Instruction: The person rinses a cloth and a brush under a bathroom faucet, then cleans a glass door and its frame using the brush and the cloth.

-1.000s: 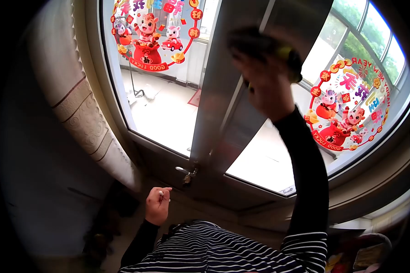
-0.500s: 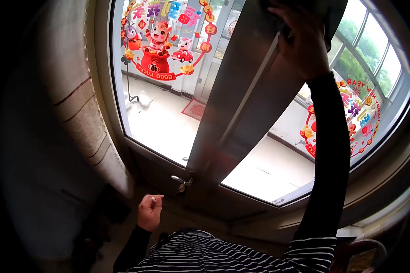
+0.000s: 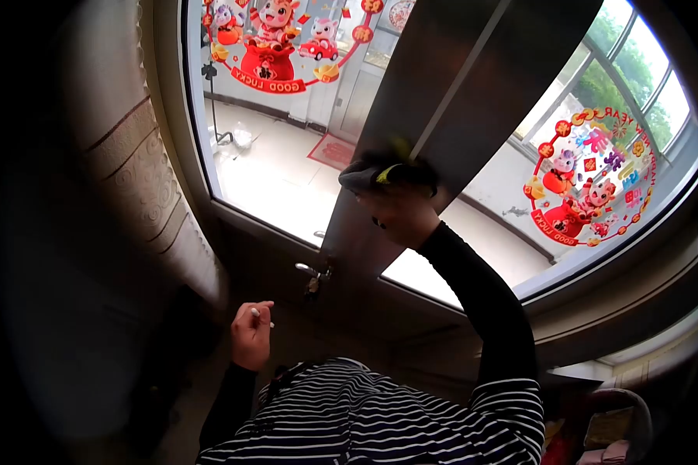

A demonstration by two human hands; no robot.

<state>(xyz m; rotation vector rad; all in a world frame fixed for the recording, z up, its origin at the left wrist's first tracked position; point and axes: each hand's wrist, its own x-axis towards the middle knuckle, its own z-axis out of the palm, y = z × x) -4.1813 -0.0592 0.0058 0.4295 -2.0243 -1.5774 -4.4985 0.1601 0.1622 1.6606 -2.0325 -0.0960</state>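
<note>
My right hand [image 3: 407, 221] is wrapped round a dark grey object with yellow-green parts [image 3: 388, 177], whose kind I cannot make out. It is held against the dark door frame [image 3: 473, 93], across the pale strip that runs down its middle. Low on the left, my left hand [image 3: 250, 337] is closed, with a small white stick-like thing [image 3: 255, 312] showing between thumb and fingers. It touches nothing else. Beyond it, a silver door handle [image 3: 312, 271] juts from the door, with something hanging below.
Glass panes carry a red GOOD LUCK sticker [image 3: 267, 62] on the left and a similar sticker [image 3: 585, 186] on the right. A patterned curtain [image 3: 143, 178] hangs at left. Outside, a red mat [image 3: 332, 150] lies on the pale floor. A chair-like thing [image 3: 636, 411] stands at lower right.
My right hand has come down along the door frame, from near the top of the view to its middle, with the dark object. The left hand has risen slightly. The view has tilted a little.
</note>
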